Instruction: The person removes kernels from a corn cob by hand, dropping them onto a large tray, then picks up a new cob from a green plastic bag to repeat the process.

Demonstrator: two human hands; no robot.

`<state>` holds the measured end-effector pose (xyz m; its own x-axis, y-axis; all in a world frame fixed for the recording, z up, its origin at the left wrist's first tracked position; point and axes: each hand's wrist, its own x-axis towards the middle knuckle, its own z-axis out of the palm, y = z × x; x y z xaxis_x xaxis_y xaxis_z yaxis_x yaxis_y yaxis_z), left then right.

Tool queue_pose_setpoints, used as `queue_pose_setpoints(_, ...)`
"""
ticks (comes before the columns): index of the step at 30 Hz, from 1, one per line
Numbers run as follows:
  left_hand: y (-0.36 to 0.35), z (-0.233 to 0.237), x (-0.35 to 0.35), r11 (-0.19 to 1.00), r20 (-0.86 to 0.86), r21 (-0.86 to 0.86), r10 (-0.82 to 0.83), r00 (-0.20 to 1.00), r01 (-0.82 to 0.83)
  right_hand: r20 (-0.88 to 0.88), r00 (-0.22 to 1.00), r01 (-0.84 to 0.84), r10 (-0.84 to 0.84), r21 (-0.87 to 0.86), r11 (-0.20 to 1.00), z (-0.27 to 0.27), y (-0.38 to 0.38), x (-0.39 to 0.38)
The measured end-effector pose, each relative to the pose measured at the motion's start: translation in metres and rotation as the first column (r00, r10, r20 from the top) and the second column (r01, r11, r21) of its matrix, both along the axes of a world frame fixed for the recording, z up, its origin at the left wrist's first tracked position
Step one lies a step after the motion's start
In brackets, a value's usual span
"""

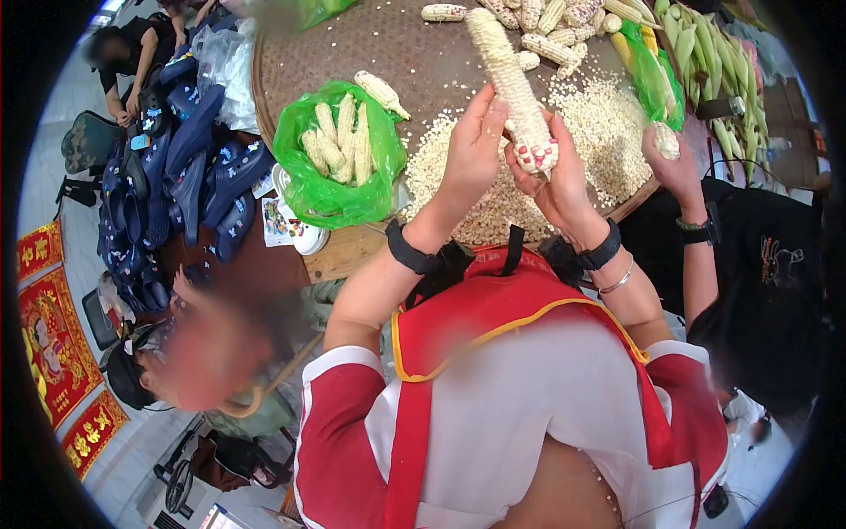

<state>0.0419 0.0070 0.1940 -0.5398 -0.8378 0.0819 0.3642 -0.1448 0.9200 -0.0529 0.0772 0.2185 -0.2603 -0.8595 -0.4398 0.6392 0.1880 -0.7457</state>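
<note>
A long corn cob point(514, 84), mostly bare with red and white kernels at its near end, is held above the round table. My right hand point(561, 175) is closed around that lower end. On the cob's left side, my left hand point(476, 145) has its fingers and thumb raised close to it; whether they press on it is hard to tell. Beneath both hands spreads a pile of loose white kernels point(493, 210). To the left, a green plastic bag point(295, 145) holds several stripped cobs point(362, 145), and another cob point(382, 94) lies beside it.
Several speckled cobs point(552, 48) lie at the table's point(352, 48) far side. A co-worker's hand point(674, 163) holds a cob point(666, 141) at the right. Another green bag point(656, 79) and husked corn point(718, 62) are beyond. Blue shoes point(189, 159) hang left, near another person point(211, 344).
</note>
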Motion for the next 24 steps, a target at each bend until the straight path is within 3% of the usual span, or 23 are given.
queue_pose_setpoints(4, 0.005, 0.007, 0.006, 0.996, 0.021, -0.079, -0.037, 0.999, 0.038, -0.006, 0.999, -0.043, 0.043, -0.055, 0.998, -0.003, 0.0, -0.005)
queue_pose_setpoints(6, 0.011, 0.013, 0.009, 0.992, 0.045, 0.049, -0.122, 0.992, 0.12, 0.002, 1.0, -0.006, 0.006, -0.06, 0.998, -0.002, 0.0, -0.003)
queue_pose_setpoints(10, 0.015, 0.011, 0.004, 0.989, 0.038, 0.021, -0.148, 0.988, 0.147, -0.037, 0.997, 0.068, -0.069, -0.032, 0.997, 0.003, 0.0, 0.005)
queue_pose_setpoints(13, 0.016, 0.009, 0.002, 0.99, 0.059, 0.02, -0.137, 0.989, 0.136, -0.108, 0.994, 0.004, -0.01, -0.051, 0.999, 0.004, 0.004, 0.004)
queue_pose_setpoints(16, 0.019, 0.01, -0.001, 0.994, 0.115, -0.041, -0.097, 0.989, 0.103, -0.094, 0.994, -0.076, 0.064, -0.136, 0.988, -0.004, 0.008, -0.002)
queue_pose_setpoints(18, 0.016, 0.006, -0.005, 0.982, 0.188, -0.191, 0.028, 0.982, 0.008, -0.103, 0.992, -0.082, 0.068, -0.132, 0.988, -0.003, 0.008, -0.001)
queue_pose_setpoints(20, 0.014, 0.009, -0.004, 0.984, 0.198, -0.18, 0.026, 0.98, 0.01, -0.109, 0.991, -0.085, 0.072, -0.124, 0.989, -0.003, 0.009, 0.0)
queue_pose_setpoints(22, 0.009, 0.009, -0.003, 0.985, 0.205, -0.169, 0.019, 0.979, 0.016, 0.048, 0.994, -0.09, 0.097, -0.13, 0.987, -0.007, 0.009, -0.004)
queue_pose_setpoints(24, 0.001, 0.002, -0.001, 0.995, 0.09, -0.084, -0.039, 0.995, 0.047, 0.115, 0.986, -0.101, 0.118, -0.146, 0.984, -0.004, 0.005, -0.008)
